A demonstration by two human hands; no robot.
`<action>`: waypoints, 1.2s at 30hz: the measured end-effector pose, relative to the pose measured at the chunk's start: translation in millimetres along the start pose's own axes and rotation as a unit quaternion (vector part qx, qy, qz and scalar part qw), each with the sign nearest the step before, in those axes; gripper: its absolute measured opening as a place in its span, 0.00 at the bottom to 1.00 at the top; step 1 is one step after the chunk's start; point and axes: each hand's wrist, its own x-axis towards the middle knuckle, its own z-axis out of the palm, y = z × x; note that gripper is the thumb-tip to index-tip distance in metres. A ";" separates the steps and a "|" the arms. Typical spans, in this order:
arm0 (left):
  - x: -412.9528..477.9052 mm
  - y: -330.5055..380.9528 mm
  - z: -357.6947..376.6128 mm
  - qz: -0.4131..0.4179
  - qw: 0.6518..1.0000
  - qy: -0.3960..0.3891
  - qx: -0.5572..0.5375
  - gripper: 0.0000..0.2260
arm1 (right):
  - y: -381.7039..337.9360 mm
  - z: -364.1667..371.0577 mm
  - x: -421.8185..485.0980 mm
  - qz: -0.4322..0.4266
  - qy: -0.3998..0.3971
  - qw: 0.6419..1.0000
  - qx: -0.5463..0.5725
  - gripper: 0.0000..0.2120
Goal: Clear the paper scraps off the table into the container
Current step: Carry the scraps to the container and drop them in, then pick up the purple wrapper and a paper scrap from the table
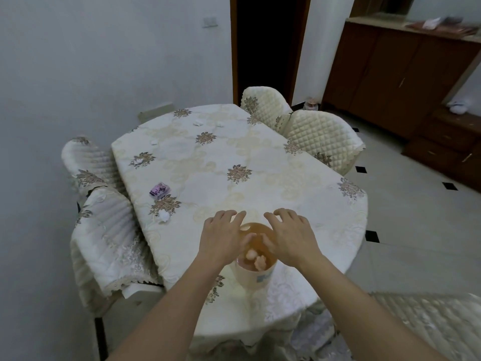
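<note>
A small beige container (pixel 256 276) stands on the near part of the table (pixel 260 157), with crumpled paper scraps (pixel 256 257) lying inside it. My left hand (pixel 222 237) and my right hand (pixel 291 238) hover over its rim, one on each side, fingers spread and holding nothing. More white paper scraps lie on the cloth: one near the left edge (pixel 164 216), one further back (pixel 139 160), one small one (pixel 154 142), and two at the far end (pixel 199 123) (pixel 220 124).
A purple packet (pixel 160 190) lies on the left side of the table. Quilted chairs stand around it: two at left (pixel 104 241), two at the far right (pixel 320 136). A dark doorway and brown cabinets (pixel 406 82) are beyond.
</note>
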 end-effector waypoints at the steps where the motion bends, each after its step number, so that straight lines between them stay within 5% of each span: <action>1: 1.1 0.9 -1.3 0.003 1.000 0.004 0.001 0.33 | -0.4 -1.3 0.8 -0.002 0.007 1.000 -0.002 0.27; 8: 5.8 3.2 -18.5 0.013 0.999 0.052 0.002 0.25 | -0.3 -18.8 1.2 -0.001 0.043 0.999 0.008 0.23; 16: 2.1 -21.5 -68.0 -0.021 0.993 0.109 0.031 0.26 | -14.4 -55.2 18.0 -0.030 0.105 0.994 0.024 0.23; 26: -108.3 -97.5 -123.1 -0.191 0.964 0.162 0.084 0.23 | -137.2 -52.3 26.6 -0.208 0.091 0.973 0.048 0.22; 36: -271.1 -123.5 -159.2 -0.386 0.895 0.159 0.156 0.22 | -256.9 -30.5 -18.2 -0.395 0.054 0.913 0.087 0.22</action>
